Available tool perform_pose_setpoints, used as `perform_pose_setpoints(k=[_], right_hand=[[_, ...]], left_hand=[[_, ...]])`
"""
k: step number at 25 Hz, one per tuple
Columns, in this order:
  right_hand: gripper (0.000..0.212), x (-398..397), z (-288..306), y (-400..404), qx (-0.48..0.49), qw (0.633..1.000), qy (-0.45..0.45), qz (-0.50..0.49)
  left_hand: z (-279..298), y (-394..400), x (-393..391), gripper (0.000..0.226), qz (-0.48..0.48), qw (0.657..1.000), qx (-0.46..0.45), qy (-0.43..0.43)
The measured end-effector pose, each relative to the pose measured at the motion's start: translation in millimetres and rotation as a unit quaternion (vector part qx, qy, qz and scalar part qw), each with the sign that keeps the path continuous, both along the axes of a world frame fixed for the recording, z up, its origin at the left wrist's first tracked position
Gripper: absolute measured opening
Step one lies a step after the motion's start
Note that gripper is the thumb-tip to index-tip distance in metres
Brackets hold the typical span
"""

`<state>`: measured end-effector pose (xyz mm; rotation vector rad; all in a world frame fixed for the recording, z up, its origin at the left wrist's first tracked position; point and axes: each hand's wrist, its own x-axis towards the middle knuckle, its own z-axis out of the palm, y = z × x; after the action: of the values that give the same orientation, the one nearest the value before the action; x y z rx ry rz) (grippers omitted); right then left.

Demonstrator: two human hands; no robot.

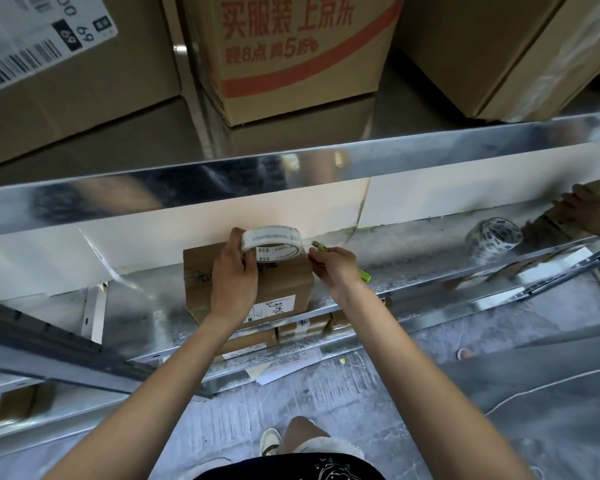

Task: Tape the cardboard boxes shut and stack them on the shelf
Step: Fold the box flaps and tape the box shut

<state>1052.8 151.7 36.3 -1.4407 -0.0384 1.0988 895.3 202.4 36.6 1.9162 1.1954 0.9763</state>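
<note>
A small brown cardboard box (284, 285) with a white label sits on the shiny metal shelf (153, 306). My left hand (232, 271) grips a roll of printed white tape (272, 242) held just above the box's top. My right hand (333, 266) holds a green utility knife (362, 273), its blade end right beside the roll at the box's far right corner. My left hand hides part of the box's top.
Large cartons stand on the upper shelf: one with red print (291, 53), a labelled one (49, 64) at left. A second tape roll (492, 237) lies at right, near another person's hand (589, 213) on a box. Small boxes (302, 327) lie on the shelf below.
</note>
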Motion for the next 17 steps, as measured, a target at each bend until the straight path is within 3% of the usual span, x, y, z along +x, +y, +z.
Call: perform_pose_setpoints(k=[4,7,10,12,15,17], right_hand=[[0.01,-3.2,-10.4,3.4,-0.037,0.989,0.139,0.026],[0.027,-16.2,-17.6,-10.6,-0.132,0.985,0.11,0.027],[0.022,-28.2,-22.1,-27.6,-0.143,0.985,0.094,0.014],[0.014,-26.2,-21.3,-26.0,-0.09,0.995,-0.044,0.008],[0.041,-37.0,-7.7,-26.3,0.035,0.969,-0.218,0.115],[0.051,-46.7,-11.2,-29.2,0.06,0.937,-0.29,0.188]], left_hand=[[1.7,0.1,1.4,0.012,0.002,1.0,-0.004,0.001],[2.0,-0.4,2.0,0.013,0.006,1.0,-0.008,0.003],[1.9,1.1,2.2,0.014,0.009,1.0,-0.013,0.01],[2.2,1.4,2.5,0.014,0.009,1.0,-0.017,0.011],[2.3,0.9,3.1,0.013,0.018,1.0,-0.012,0.015],[1.8,1.6,4.7,0.01,0.023,0.999,-0.011,0.02]])
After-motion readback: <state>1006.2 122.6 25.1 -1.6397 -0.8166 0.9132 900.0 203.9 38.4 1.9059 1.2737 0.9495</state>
